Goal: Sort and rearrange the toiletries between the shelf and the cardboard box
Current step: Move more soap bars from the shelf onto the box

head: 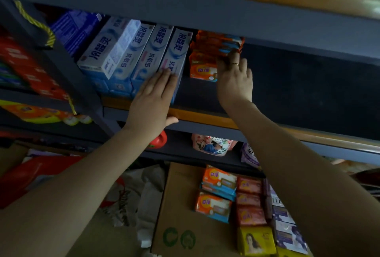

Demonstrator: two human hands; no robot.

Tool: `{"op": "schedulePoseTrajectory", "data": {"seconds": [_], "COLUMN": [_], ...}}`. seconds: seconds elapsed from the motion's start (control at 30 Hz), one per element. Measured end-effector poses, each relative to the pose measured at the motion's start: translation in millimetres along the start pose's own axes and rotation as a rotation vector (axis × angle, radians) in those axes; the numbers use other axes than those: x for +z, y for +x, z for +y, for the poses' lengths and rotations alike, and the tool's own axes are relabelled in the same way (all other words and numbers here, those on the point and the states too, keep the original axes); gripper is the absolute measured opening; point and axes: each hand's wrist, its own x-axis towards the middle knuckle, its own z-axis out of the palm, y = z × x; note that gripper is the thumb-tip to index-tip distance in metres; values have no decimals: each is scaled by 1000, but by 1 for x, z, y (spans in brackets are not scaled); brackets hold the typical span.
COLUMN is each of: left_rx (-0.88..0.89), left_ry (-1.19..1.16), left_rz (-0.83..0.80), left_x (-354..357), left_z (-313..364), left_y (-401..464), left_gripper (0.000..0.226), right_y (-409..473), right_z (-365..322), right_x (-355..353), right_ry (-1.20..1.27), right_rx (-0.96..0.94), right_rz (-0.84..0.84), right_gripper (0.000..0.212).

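A row of white-and-blue toothpaste boxes point(144, 55) stands on the dark shelf point(287, 92). My left hand point(153, 98) lies flat, fingers together, against the front of the rightmost box. To the right stands a stack of orange soap packs point(207, 57). My right hand point(235, 79), with a ring, touches the right side of that stack with spread fingers. Below, the cardboard box point(178, 205) holds orange soap packs point(218, 193), a yellow pack point(256, 240) and purple-and-white packs point(285, 230).
The shelf's right half is dark, with nothing showing on it. On the lower shelf sit a printed pouch point(212, 145), a purple pack point(249, 156) and a red item point(160, 140). Red packages point(30, 67) fill the left rack. White bags point(135, 195) lie on the floor.
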Motion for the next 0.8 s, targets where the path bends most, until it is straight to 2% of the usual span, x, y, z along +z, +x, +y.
{"op": "schedulePoseTrajectory", "data": {"seconds": [0.13, 0.27, 0.33, 0.37, 0.43, 0.53, 0.57, 0.63, 0.7, 0.8], "left_rx": [-17, -34, -34, -38, -55, -91, -120, -163, -184, -185], "left_ry": [-7, -17, -40, -72, -232, -689, -869, -1123, -1193, -1222], "left_rz": [4, -30, -59, -70, -88, -4, 2, -5, -20, -126], "left_x": [-2, -2, -2, -3, -9, -39, -51, -74, -89, -102], "left_z": [1, 2, 2, 1, 1, 11, 16, 24, 26, 22], "left_y": [0, 0, 0, 1, 4, 0, -5, -19, -33, -51], "left_gripper": [111, 110, 110, 110, 107, 91, 81, 61, 43, 41], "right_y": [3, -3, -12, -17, -36, -68, -80, -101, -119, -139], "right_z": [4, 10, 15, 18, 23, 30, 32, 34, 35, 30], "right_x": [1, -3, -5, -8, -22, -43, -53, -70, -76, -84], "right_ry": [-5, -78, -44, -14, 49, 285, 396, 655, 848, 1049], "right_rx": [-5, -105, -137, -142, -149, -237, -254, -252, -182, -140], "right_rz": [32, 91, 72, 114, 256, 376, 353, 203, -46, -355], "right_gripper": [49, 39, 38, 37, 33, 39, 42, 45, 49, 47]}}
